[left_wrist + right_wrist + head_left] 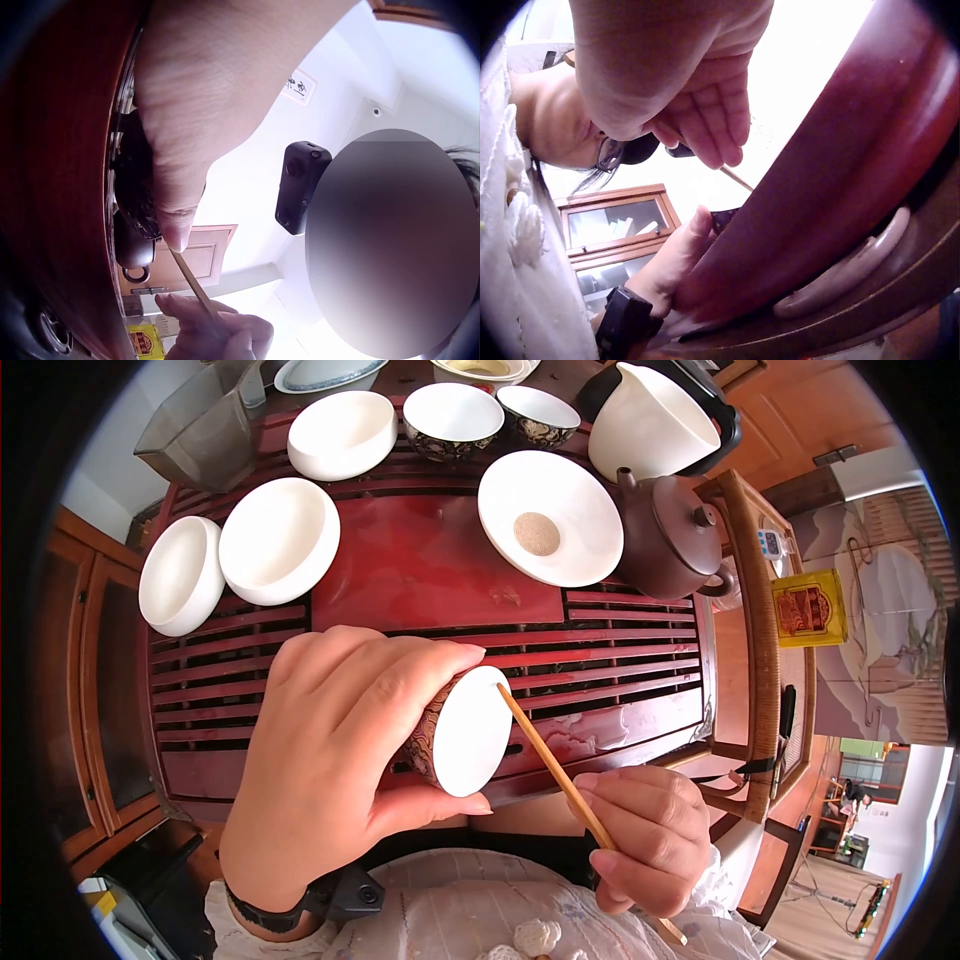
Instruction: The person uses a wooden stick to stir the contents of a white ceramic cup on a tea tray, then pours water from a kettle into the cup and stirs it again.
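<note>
My left hand grips a small cup with a dark patterned outside and white inside, thumb below and fingers above. The cup is tilted so its white inside faces the head camera. Between thumb and fingers of my right hand is a thin bamboo stick, its tip at the cup's upper right rim. In the left wrist view the left thumb lies along the dark cup, and the stick slants up to it from the right hand. The left palm side is hidden in the head view.
Beyond the hands lies a red slatted tea tray. On it stand a white bowl with brown powder, a dark teapot, several white bowls and two patterned cups. A white pitcher is behind; a rattan stand borders the right.
</note>
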The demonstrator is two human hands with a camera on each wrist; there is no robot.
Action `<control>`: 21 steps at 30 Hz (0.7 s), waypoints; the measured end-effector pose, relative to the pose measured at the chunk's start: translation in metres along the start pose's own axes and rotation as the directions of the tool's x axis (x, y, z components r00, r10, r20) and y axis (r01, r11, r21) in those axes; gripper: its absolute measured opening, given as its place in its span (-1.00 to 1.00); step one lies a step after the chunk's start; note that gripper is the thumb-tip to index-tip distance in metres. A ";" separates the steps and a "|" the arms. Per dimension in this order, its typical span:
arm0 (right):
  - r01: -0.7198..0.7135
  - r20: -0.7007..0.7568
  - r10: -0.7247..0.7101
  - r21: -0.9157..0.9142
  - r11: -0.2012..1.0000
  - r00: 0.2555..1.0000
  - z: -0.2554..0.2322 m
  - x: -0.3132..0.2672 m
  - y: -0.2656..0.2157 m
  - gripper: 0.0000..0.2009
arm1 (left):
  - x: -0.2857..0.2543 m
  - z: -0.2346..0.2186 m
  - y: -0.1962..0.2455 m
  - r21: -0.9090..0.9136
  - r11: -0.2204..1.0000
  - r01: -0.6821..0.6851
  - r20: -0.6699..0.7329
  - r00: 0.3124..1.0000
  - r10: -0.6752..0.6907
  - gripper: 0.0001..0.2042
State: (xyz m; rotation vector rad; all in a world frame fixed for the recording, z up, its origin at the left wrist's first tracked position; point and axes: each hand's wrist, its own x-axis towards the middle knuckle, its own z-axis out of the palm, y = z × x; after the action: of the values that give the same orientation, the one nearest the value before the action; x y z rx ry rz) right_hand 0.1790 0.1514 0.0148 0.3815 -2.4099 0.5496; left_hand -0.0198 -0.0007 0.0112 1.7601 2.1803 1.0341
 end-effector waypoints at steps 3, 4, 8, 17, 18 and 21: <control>0.008 -0.021 -0.008 0.000 1.000 1.000 0.002 0.002 0.002 -0.71 | 0.001 0.000 0.000 0.000 1.000 -0.004 0.000 1.000 0.004 -0.24; 0.008 -0.021 -0.008 0.000 1.000 1.000 0.001 0.002 0.001 -0.71 | 0.001 0.000 0.000 0.003 1.000 -0.007 -0.004 1.000 0.007 -0.24; -0.003 0.018 0.003 0.001 1.000 1.000 -0.002 0.002 -0.001 -0.71 | 0.000 0.000 0.001 -0.015 1.000 0.009 -0.001 1.000 -0.009 -0.24; -0.004 0.008 0.003 0.021 1.000 1.000 -0.002 -0.001 -0.002 -0.72 | 0.000 0.000 0.000 -0.015 1.000 0.010 0.010 1.000 -0.010 -0.23; -0.007 0.024 0.007 0.020 1.000 1.000 -0.004 0.000 -0.003 -0.71 | 0.000 0.000 0.000 -0.010 1.000 0.005 0.005 1.000 -0.005 -0.23; 0.001 0.015 -0.001 -0.002 1.000 1.000 -0.002 0.005 0.000 -0.72 | 0.000 -0.001 0.000 -0.003 1.000 0.000 0.003 1.000 0.000 -0.23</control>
State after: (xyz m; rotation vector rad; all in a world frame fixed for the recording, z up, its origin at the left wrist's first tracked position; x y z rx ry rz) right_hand 0.1764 0.1520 0.0195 0.3871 -2.4245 0.5462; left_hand -0.0202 -0.0012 0.0125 1.7597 2.1753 1.0335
